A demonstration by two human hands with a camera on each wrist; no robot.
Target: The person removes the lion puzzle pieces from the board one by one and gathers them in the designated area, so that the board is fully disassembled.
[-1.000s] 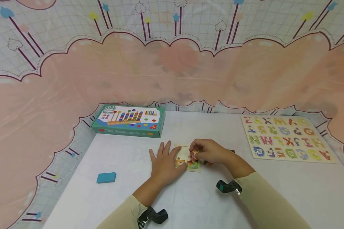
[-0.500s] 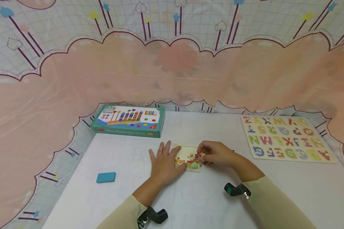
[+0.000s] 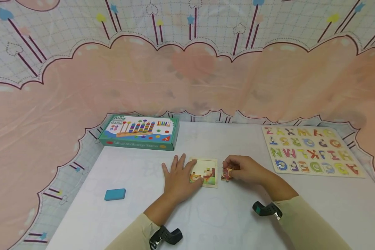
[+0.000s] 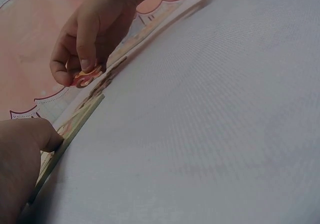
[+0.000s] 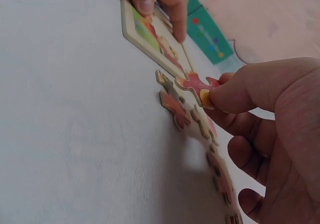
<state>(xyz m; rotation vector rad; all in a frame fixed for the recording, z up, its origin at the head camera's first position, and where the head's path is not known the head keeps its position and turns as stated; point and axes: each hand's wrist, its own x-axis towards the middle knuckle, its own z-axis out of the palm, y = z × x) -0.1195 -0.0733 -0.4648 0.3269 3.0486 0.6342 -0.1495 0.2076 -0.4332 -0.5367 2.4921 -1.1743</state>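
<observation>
A small wooden jigsaw tray lies mid-table, with a few picture pieces fitted along its near and right parts. My left hand rests on its left side, fingers spread, the thumb across the near edge. Just right of the tray, my right hand pinches a red jigsaw piece with a yellow patch between thumb and forefinger, raised over the table. Beneath that hand in the right wrist view, several loose jigsaw pieces trail away from the tray's edge.
At the back left stands a green ring game box. A blue block lies to the left of my left hand. Toward the back right is a board of colourful letters. A patterned cloth backdrop rises behind the table.
My right hand has drawn back to the right from over the tray, carrying the red jigsaw piece off it. The left hand stays in place.
</observation>
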